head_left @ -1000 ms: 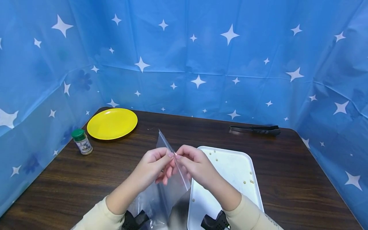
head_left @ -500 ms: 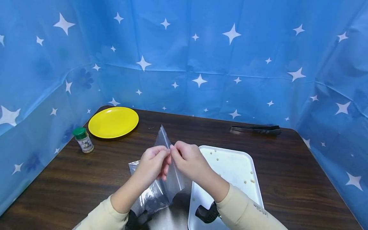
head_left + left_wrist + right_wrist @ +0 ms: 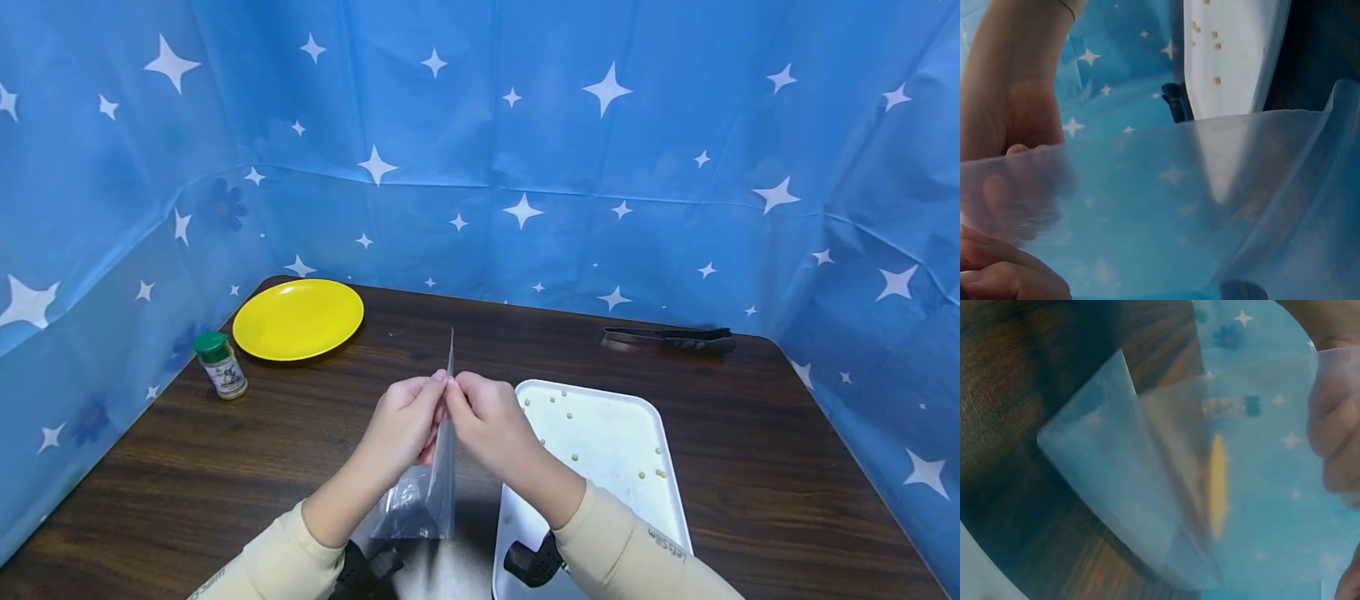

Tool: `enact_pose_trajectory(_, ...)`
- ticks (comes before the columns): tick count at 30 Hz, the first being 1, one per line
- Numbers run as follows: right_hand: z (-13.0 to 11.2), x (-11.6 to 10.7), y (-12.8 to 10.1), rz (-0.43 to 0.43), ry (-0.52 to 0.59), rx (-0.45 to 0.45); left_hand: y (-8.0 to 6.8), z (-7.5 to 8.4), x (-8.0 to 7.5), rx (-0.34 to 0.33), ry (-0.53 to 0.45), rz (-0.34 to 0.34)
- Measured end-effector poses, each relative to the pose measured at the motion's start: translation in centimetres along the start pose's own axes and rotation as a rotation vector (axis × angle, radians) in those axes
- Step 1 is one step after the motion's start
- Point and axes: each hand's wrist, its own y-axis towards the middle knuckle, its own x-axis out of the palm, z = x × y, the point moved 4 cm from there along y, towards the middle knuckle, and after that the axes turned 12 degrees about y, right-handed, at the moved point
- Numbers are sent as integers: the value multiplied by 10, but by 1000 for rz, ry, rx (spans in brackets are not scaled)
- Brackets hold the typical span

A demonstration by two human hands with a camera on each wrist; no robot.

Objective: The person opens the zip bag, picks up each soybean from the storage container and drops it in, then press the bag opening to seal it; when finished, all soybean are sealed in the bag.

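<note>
So I had both hands on a clear plastic bag (image 3: 442, 487), with my left hand (image 3: 405, 417) and right hand (image 3: 493, 429) pinching its upper edge between thumbs and fingers, fingertips right beside each other, though I couldn't tell if they actually touched. The bag was in front of me over the dark wood table (image 3: 765, 467), just left of the white tray (image 3: 611, 425), pretty much edge-on to my head cam, one thin corner poking up past my fingers and the rest hanging below; couldn't tell whether its bottom reached the tabletop. The film was sheer enough that from my right wrist cam the yellow plate (image 3: 298, 320) and the green-lidded shaker (image 3: 221, 367) showed through it. Those two were off at the far left, near each other. Small tan balls (image 3: 575, 457) were scattered on the tray, my right forearm crossed over it, and black tongs (image 3: 667, 335) lay near the table's far right corner, in front of a blue star-print curtain (image 3: 420, 108)
</note>
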Motion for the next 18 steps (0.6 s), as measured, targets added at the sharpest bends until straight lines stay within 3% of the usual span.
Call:
enact_pose_trajectory(5, -1, 1, 2, -78, -26, -27, 2, 0, 0, -30, 27, -10)
enact_pose_trajectory(10, 0, 0, 2, -70, -90, -40, 4, -1, 1, -15, 59, -9)
enact_pose_trajectory(18, 5, -6, 1, -14, -216, -108, 4, 3, -1, 129, 414, 34)
